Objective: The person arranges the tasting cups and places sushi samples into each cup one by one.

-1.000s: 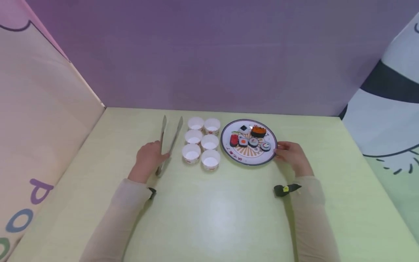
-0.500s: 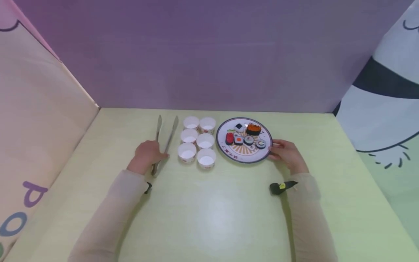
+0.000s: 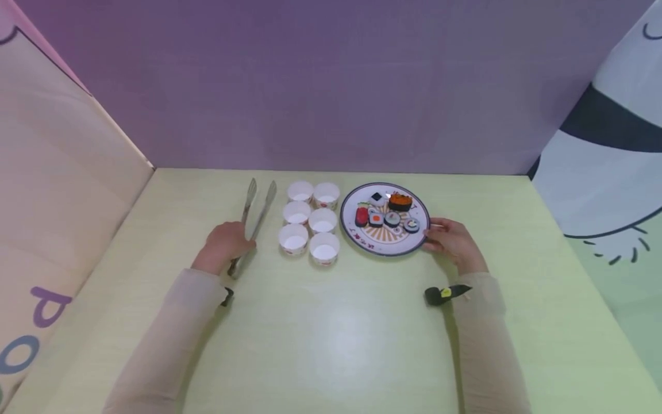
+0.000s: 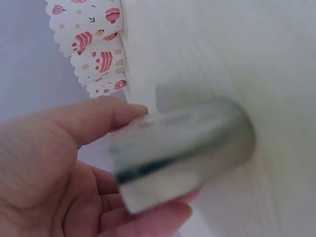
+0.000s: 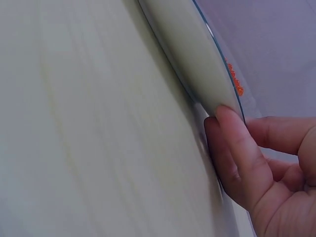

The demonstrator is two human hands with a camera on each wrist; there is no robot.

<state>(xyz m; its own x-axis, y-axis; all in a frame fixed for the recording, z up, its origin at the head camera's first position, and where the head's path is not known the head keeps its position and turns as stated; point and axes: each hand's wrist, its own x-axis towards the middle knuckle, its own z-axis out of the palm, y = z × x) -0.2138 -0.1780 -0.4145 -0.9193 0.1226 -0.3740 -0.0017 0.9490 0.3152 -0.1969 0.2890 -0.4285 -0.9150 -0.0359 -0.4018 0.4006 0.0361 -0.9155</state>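
In the head view my left hand (image 3: 222, 247) holds a pair of metal tongs (image 3: 264, 211), spread apart, with the tips pointing to the back. The left wrist view shows the tongs' rounded, shiny end (image 4: 187, 148) between the thumb and fingers. My right hand (image 3: 455, 244) pinches the right rim of a round, dark-edged plate (image 3: 383, 246). Several sushi pieces lie on it, among them an orange-topped one (image 3: 400, 201) and a red-topped one (image 3: 361, 217). In the right wrist view, fingers lie on both sides of the plate's edge (image 5: 197, 54).
Several white paper cups, such as the front one (image 3: 324, 248), stand in two columns between tongs and plate. Printed cake patterns show on the cups (image 4: 91, 24) in the left wrist view. A purple wall (image 3: 331, 86) borders the back of the pale table (image 3: 336, 345).
My left hand and the tongs have shifted slightly left, away from the cups. The head view has also shifted a little. My right hand stays at the plate's rim.
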